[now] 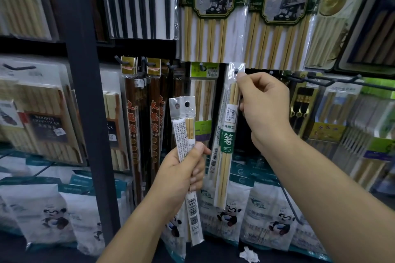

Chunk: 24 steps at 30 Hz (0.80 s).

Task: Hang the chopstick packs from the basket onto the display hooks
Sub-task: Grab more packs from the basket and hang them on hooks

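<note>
Right hand (264, 102), raised at centre right: thumb and forefinger pinch the top of a clear plastic pack of pale bamboo chopsticks with a green label (226, 139), other fingers curled. The pack hangs upright against the far display, and the tip of a black metal display hook (236, 71) shows in its hanging hole. Left hand (181, 168), lower and nearer: fingers wrapped round two slim clear chopstick packs with white printed labels (188, 126), held upright. Dark brown chopstick packs (134, 124) hang to the left, with panda-printed white bags (256, 220) below.
</note>
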Tool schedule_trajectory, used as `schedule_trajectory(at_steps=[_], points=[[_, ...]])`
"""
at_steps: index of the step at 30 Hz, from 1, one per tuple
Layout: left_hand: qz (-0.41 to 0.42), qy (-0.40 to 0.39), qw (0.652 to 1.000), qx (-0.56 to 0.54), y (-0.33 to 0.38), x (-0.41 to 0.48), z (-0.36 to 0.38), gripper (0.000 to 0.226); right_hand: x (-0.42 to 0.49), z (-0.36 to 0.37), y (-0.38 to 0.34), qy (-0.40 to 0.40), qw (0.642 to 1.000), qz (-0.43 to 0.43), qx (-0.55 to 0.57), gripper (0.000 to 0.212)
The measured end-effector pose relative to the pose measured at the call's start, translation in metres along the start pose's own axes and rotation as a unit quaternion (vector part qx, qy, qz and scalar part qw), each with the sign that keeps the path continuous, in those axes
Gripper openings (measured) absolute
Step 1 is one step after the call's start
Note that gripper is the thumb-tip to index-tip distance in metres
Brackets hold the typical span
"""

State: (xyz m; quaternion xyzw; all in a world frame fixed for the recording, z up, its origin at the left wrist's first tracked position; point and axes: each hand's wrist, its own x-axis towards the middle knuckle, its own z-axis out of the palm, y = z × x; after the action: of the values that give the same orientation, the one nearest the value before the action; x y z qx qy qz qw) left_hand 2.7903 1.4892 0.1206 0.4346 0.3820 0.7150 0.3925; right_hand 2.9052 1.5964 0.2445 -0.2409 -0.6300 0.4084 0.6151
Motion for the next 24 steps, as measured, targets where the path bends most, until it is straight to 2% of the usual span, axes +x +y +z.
schedule_trajectory(at_steps=[5, 9, 14, 16, 18, 21, 24], points=[[-0.014, -0.004, 1.0, -0.023, 0.004, -0.002, 0.002, 0.038, 0.001, -0.001, 0.006, 0.001, 1.0, 0.005, -0.022, 0.03], [-0.02, -0.031, 0.99, -0.134, 0.007, -0.003, 0.002, 0.058, 0.0, -0.004, 0.013, 0.011, 0.999, 0.01, -0.052, 0.031], [-0.036, -0.022, 0.987, -0.153, 0.007, -0.003, 0.003, 0.035, -0.011, -0.007, 0.016, 0.017, 0.998, -0.011, -0.065, 0.025], [-0.028, -0.016, 0.99, -0.135, 0.006, -0.001, 0.004, 0.025, -0.023, -0.007, 0.015, -0.019, 0.996, -0.041, -0.075, 0.024], [-0.013, -0.004, 0.994, -0.106, 0.004, 0.0, 0.005, 0.022, -0.036, -0.004, 0.016, -0.099, 0.989, -0.053, -0.101, 0.02], [0.018, -0.002, 0.999, -0.043, 0.001, 0.0, 0.008, 0.017, -0.047, 0.002, 0.017, -0.201, 0.973, -0.001, -0.117, 0.021], [0.037, -0.019, 0.999, -0.019, 0.001, -0.002, 0.008, 0.013, -0.048, 0.003, 0.017, -0.195, 0.973, 0.019, -0.124, 0.024]])
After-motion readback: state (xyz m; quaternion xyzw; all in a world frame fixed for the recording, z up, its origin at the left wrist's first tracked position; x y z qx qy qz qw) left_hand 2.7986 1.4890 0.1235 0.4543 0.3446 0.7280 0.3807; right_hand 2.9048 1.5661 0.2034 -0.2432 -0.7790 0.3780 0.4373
